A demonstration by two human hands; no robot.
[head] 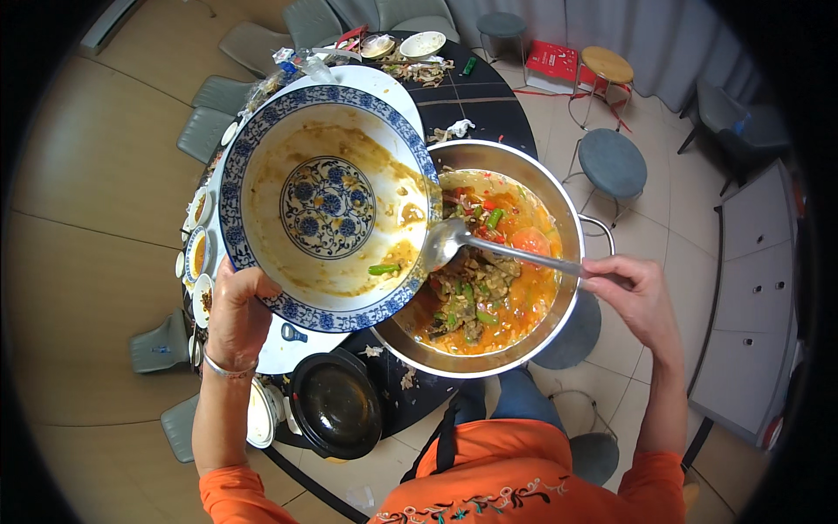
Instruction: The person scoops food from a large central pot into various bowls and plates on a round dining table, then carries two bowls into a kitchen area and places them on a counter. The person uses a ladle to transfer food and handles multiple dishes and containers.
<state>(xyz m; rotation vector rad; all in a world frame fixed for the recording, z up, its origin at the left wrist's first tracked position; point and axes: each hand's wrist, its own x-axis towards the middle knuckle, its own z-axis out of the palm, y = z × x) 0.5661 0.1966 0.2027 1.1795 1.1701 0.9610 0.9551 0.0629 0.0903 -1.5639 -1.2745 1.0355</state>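
Note:
My left hand grips the rim of a large blue-and-white patterned bowl, which is tilted over a stainless steel pot. Brown sauce smears the bowl's inside, and a piece of green pepper lies near its lower right rim. Between the fingers of my right hand is the handle of a metal ladle. The ladle's head meets the bowl's right rim, above the pot. Reddish-orange liquid with mixed food scraps fills much of the pot; the bowl hides its left part.
Below the bowl stands a round black table with a white turntable. An empty black pot is near its front edge. Small dishes line the left; scraps litter the far side. Stools and a cabinet are at right.

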